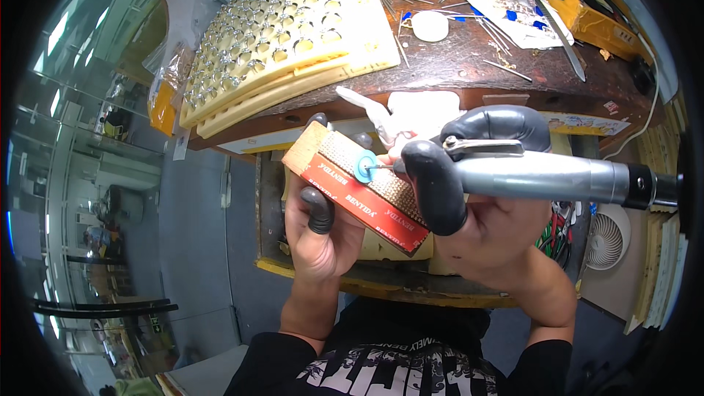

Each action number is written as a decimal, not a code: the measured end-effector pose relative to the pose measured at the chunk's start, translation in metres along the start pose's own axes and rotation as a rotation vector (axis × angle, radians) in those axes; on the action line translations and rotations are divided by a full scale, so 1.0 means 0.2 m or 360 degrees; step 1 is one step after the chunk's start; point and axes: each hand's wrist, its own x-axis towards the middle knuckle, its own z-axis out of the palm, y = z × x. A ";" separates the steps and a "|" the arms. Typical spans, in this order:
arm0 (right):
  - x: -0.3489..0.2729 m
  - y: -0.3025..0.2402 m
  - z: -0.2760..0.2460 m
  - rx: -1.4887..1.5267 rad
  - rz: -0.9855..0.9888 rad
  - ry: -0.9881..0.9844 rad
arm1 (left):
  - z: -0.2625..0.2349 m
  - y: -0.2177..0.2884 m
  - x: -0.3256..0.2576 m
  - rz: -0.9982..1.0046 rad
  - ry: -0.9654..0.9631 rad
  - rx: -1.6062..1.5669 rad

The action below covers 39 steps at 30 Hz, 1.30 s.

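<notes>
Our left hand (323,231), its fingers capped in dark rubber tips, is clenched around a wooden block with a red paper label and a coarse tan top face (359,187), held just in front of the brown wooden worktop (455,66). Our right hand (484,227) grasps a grey metal rotary handpiece (543,176), whose small blue disc (364,166) touches the block's top face. We judge the dressing underway; how much remains we cannot tell.

A jewellery workshop: a scarred wooden table (469,59) carries cream trays (286,37) packed with rows of metal rings at its left end, thin steel rods (506,70) scattered toward its right, and a small fan (607,238) below its right edge.
</notes>
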 end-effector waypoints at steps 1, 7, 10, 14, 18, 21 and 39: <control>0.00 0.00 0.00 -0.0002 0.0001 0.0000 | -0.02 0.00 0.00 0.0002 -0.0002 0.0020; -0.02 0.00 0.00 0.0014 0.0061 -0.0020 | 0.01 0.01 -0.01 -0.0013 0.0052 0.0033; -0.01 0.00 0.00 0.0041 0.0041 0.0014 | 0.00 0.00 -0.01 -0.0012 0.0048 0.0030; -0.02 0.01 0.01 0.0107 0.0058 -0.0037 | -0.01 0.00 -0.01 -0.0022 0.0026 0.0048; -0.02 0.00 0.01 0.0045 0.0060 -0.0034 | -0.01 0.00 -0.02 -0.0026 0.0070 0.0062; 0.01 -0.01 0.00 0.0041 0.0010 0.0033 | -0.01 0.00 -0.02 -0.0013 0.0090 0.0034; 0.00 0.02 -0.04 0.0041 -0.0108 0.0040 | 0.03 0.00 0.02 0.0031 0.0160 -0.0056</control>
